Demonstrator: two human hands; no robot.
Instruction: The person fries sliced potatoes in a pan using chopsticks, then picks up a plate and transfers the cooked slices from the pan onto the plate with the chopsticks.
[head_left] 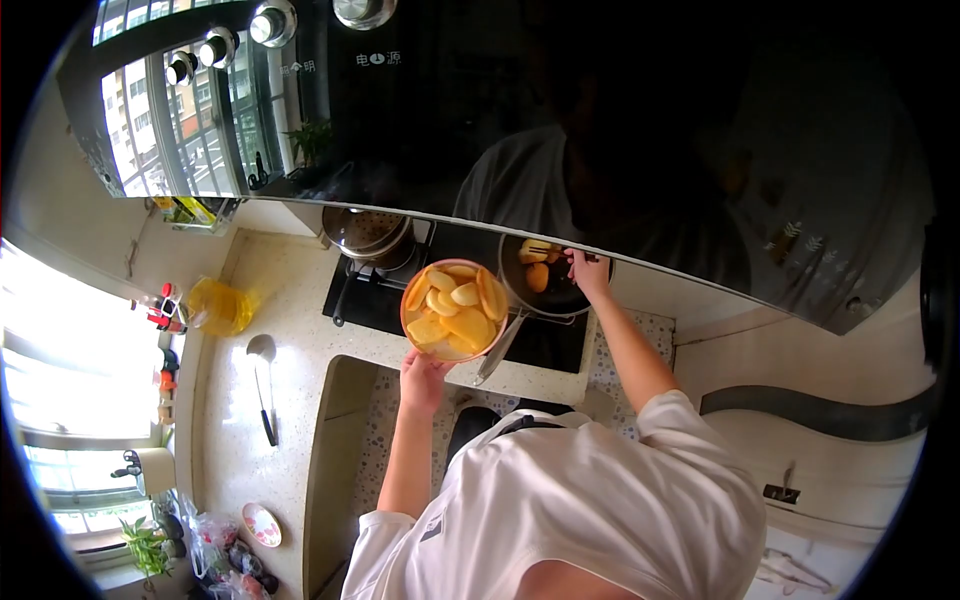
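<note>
My left hand (425,381) grips the near rim of a round bowl (408,318) with an orange-pink edge. Pale yellow slices that look like potato (468,325) fill it. My right hand (588,272) is closed around dark, thin chopsticks (562,256) above a dark frying pan (560,298). Several browned slices (537,276) lie in the pan, near the chopstick tips. The range hood's edge hides the far part of the pan. The bowl is held beside the pan, to its left, near the pan handle (500,350).
A lidded pot (372,235) stands on the left burner of the black stove (345,300). The range hood (640,130) overhangs the cooking area. On the left counter are a ladle (263,385), an oil bottle (222,306), a small plate (262,524) and plastic bags (210,530).
</note>
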